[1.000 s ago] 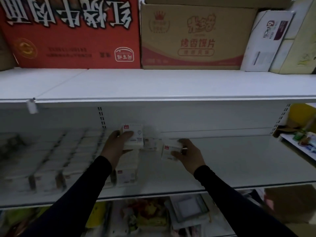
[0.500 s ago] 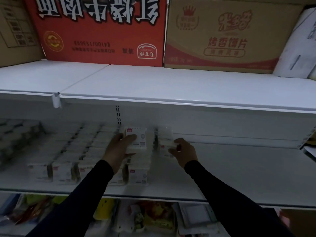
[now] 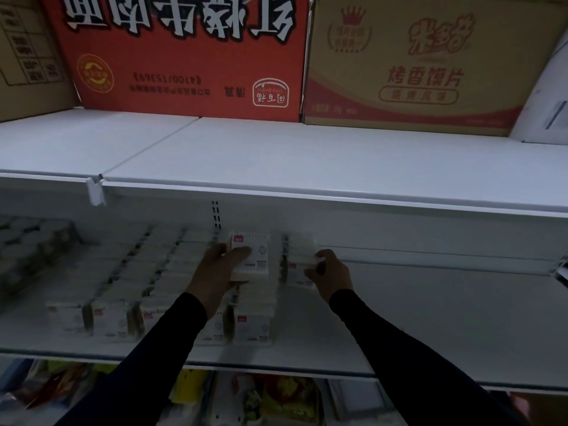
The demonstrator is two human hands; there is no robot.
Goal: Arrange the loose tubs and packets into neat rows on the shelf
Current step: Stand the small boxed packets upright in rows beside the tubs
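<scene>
- Grip: in the head view, a white packet (image 3: 250, 256) is grasped by the left hand (image 3: 218, 273) above the rows (image 3: 172, 281) on the shelf (image 3: 430, 327).
- Another packet (image 3: 296, 265), beside the last row, is pinched by the right hand (image 3: 330, 273).
- Edges should be squared before release.

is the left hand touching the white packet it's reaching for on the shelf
Touching. The head view shows the left hand gripping the white packet, thumb across its front face and fingers behind, lifted above the rows.

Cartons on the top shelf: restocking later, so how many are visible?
4: brown carton far left, red carton, tan carton, white carton far right, cropped. More may sit outside view.
</scene>
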